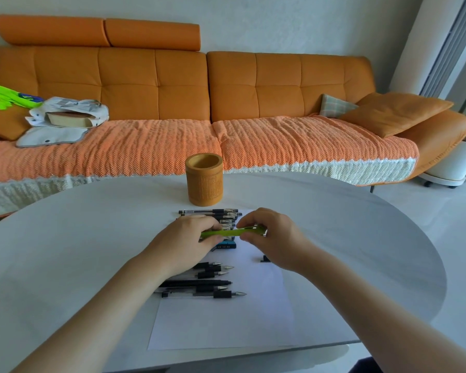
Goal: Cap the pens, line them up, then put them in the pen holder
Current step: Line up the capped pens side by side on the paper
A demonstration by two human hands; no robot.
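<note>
A green pen (228, 233) lies level between both hands just above the white paper (221, 321). My left hand (189, 242) grips its barrel end and my right hand (269, 238) pinches its capped end. Behind the hands, several capped black pens (209, 211) lie in a row. Nearer me, several uncapped black pens (199, 284) lie with their tips to the right. A loose black cap (265, 258) rests under my right wrist. The brown cylindrical pen holder (204, 183) stands upright beyond the pens, and I see nothing inside it.
The grey rounded table (65, 251) carries everything; its edge curves away at the right. An orange sofa (172, 90) with cushions, a bag and a book runs along the back. A white round stand (452, 162) sits on the floor at the right.
</note>
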